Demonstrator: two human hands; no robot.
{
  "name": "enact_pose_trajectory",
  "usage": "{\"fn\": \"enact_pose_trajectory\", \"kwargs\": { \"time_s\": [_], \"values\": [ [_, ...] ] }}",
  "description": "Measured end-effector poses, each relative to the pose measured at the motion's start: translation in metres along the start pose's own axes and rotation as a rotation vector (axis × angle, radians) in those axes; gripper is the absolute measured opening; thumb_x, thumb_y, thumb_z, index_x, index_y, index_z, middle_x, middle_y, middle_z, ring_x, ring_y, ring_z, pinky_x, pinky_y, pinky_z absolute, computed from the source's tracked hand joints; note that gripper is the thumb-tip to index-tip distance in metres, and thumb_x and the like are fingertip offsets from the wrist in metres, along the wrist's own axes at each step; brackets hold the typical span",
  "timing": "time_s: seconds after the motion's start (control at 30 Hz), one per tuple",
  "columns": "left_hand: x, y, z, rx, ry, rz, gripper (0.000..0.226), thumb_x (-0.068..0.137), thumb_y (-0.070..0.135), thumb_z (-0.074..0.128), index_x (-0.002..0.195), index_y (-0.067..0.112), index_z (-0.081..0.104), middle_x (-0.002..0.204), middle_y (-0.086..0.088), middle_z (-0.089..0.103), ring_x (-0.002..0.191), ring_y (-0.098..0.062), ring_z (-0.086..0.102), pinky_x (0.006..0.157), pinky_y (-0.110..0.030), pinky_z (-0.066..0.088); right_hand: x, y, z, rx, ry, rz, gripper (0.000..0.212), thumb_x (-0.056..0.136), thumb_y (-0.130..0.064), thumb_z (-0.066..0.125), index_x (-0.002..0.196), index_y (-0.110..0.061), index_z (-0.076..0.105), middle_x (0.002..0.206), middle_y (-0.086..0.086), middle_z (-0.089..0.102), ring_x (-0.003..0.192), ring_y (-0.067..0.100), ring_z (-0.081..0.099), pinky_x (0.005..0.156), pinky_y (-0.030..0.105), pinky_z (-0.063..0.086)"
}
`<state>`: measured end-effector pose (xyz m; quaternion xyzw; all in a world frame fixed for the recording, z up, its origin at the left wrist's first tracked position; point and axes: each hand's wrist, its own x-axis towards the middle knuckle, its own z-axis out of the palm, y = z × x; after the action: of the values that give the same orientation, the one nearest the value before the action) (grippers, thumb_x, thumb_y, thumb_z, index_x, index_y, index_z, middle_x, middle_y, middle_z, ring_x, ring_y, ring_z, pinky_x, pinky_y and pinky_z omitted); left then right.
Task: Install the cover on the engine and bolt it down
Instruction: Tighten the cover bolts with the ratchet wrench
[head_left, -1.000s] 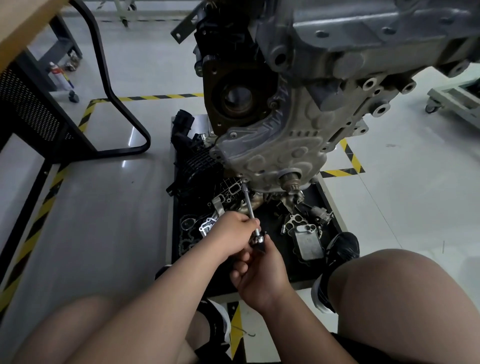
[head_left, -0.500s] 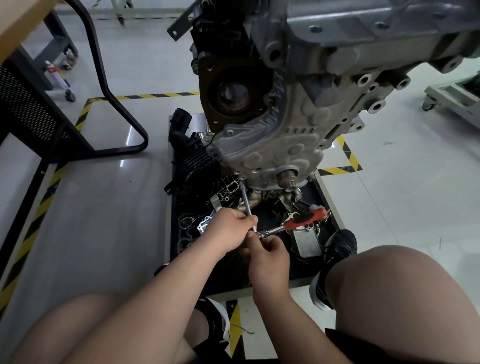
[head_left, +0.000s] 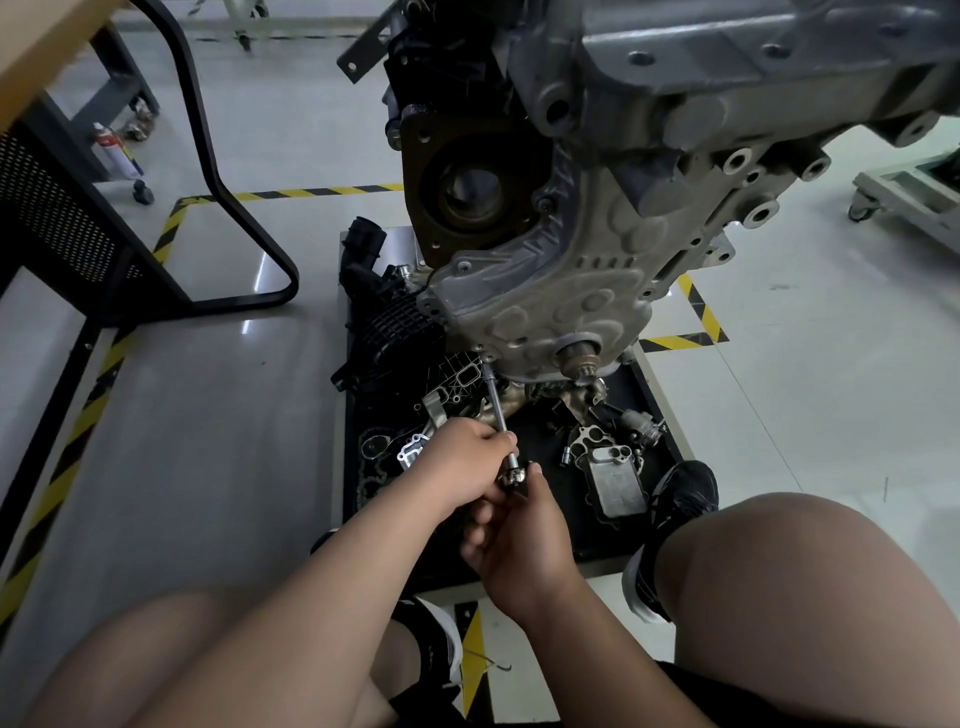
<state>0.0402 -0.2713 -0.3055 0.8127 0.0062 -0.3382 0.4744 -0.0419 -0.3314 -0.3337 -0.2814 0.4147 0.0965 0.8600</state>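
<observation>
A grey cast cover (head_left: 561, 296) sits on the front of the engine (head_left: 675, 78), which hangs above me. A ratchet extension bar (head_left: 496, 405) runs from a bolt at the cover's lower left edge down to my hands. My left hand (head_left: 462, 460) pinches the bar near its lower end. My right hand (head_left: 519, 540) grips the ratchet head (head_left: 511, 477) from below; its handle is hidden in my palm.
A black tray (head_left: 670, 436) under the engine holds several loose parts, among them an oil cooler (head_left: 615, 480) and a black plastic manifold (head_left: 389, 317). A black table frame (head_left: 234, 208) stands at left. My knees and shoes fill the bottom of the view.
The ratchet's red handle, which stuck out to the right half a second ago, has swung back toward me and is hidden under my right hand. My left hand kept its hold.
</observation>
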Motion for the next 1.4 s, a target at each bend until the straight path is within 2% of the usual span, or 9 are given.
{"fn": "enact_pose_trajectory", "kwargs": {
  "time_s": [0.4, 0.53, 0.63, 0.8, 0.93, 1.03, 1.13, 1.3, 1.4],
  "values": [
    [0.001, -0.003, 0.0, 0.02, 0.047, 0.036, 0.025, 0.091, 0.037, 0.058, 0.076, 0.02, 0.069, 0.041, 0.007, 0.058, 0.035, -0.006, 0.054, 0.033, -0.01, 0.032, 0.0, -0.001, -0.001, -0.045, 0.014, -0.028, 0.054, 0.096, -0.058, 0.039, 0.084, -0.01, 0.059, 0.056, 0.001, 0.048, 0.044, 0.014, 0.041, 0.049, 0.024, 0.038],
    [0.003, -0.004, -0.001, 0.048, 0.106, 0.072, 0.025, 0.088, 0.039, 0.062, 0.073, 0.021, 0.072, 0.068, -0.001, 0.071, 0.058, -0.007, 0.063, 0.057, -0.021, 0.047, -0.001, 0.002, -0.004, -0.377, 0.154, -0.256, 0.056, 0.098, -0.053, 0.038, 0.085, -0.006, 0.066, 0.057, 0.003, 0.063, 0.045, 0.015, 0.055, 0.046, 0.024, 0.043],
    [0.006, -0.006, 0.0, 0.038, 0.108, 0.086, 0.022, 0.086, 0.037, 0.064, 0.072, 0.024, 0.074, 0.074, 0.002, 0.072, 0.076, -0.012, 0.067, 0.074, -0.03, 0.052, -0.004, 0.005, -0.004, -0.59, 0.265, -0.479, 0.046, 0.095, -0.048, 0.049, 0.081, -0.007, 0.064, 0.063, 0.008, 0.067, 0.052, 0.013, 0.059, 0.05, 0.027, 0.045],
    [0.006, -0.005, 0.0, 0.007, 0.1, 0.088, 0.021, 0.085, 0.037, 0.066, 0.067, 0.027, 0.071, 0.06, 0.009, 0.068, 0.069, -0.01, 0.065, 0.073, -0.027, 0.052, -0.006, 0.001, -0.003, -0.68, 0.322, -0.616, 0.028, 0.089, -0.038, 0.064, 0.081, -0.013, 0.054, 0.066, 0.003, 0.06, 0.052, 0.009, 0.05, 0.049, 0.021, 0.042],
    [0.004, -0.002, -0.002, -0.009, 0.097, 0.093, 0.022, 0.085, 0.036, 0.066, 0.065, 0.027, 0.071, 0.062, 0.01, 0.068, 0.069, -0.007, 0.065, 0.069, -0.025, 0.051, -0.004, 0.002, -0.004, -0.597, 0.276, -0.579, 0.032, 0.09, -0.042, 0.061, 0.082, -0.011, 0.056, 0.065, 0.003, 0.06, 0.055, 0.013, 0.053, 0.054, 0.031, 0.045],
    [0.0, 0.001, -0.003, -0.019, 0.104, 0.098, 0.023, 0.084, 0.041, 0.066, 0.065, 0.029, 0.07, 0.063, 0.013, 0.068, 0.064, 0.003, 0.062, 0.058, -0.019, 0.043, -0.002, 0.002, -0.004, -0.515, 0.227, -0.511, 0.043, 0.094, -0.05, 0.049, 0.084, -0.01, 0.062, 0.059, -0.004, 0.063, 0.052, 0.01, 0.058, 0.053, 0.028, 0.045],
    [0.0, 0.003, -0.001, -0.037, 0.082, 0.092, 0.024, 0.086, 0.042, 0.063, 0.07, 0.026, 0.071, 0.07, 0.011, 0.069, 0.072, -0.003, 0.063, 0.061, -0.021, 0.042, 0.0, 0.001, -0.004, -0.435, 0.166, -0.406, 0.056, 0.097, -0.055, 0.038, 0.091, -0.007, 0.066, 0.058, 0.003, 0.064, 0.051, 0.016, 0.061, 0.051, 0.028, 0.047],
    [-0.002, 0.004, 0.002, -0.074, 0.03, 0.022, 0.028, 0.093, 0.042, 0.053, 0.081, 0.022, 0.069, 0.044, 0.006, 0.057, 0.04, -0.014, 0.054, 0.046, -0.016, 0.04, -0.005, -0.007, 0.003, 0.008, -0.009, -0.048, 0.06, 0.096, -0.063, 0.032, 0.076, -0.012, 0.056, 0.052, 0.002, 0.044, 0.041, 0.016, 0.042, 0.047, 0.025, 0.038],
    [-0.002, 0.003, 0.001, -0.06, 0.037, 0.002, 0.027, 0.093, 0.042, 0.053, 0.081, 0.024, 0.069, 0.042, 0.005, 0.056, 0.036, -0.012, 0.052, 0.049, -0.019, 0.042, -0.007, -0.008, 0.006, 0.122, -0.071, 0.04, 0.06, 0.095, -0.064, 0.03, 0.072, -0.013, 0.052, 0.05, 0.0, 0.038, 0.04, 0.015, 0.035, 0.045, 0.023, 0.033]
  ]
}}
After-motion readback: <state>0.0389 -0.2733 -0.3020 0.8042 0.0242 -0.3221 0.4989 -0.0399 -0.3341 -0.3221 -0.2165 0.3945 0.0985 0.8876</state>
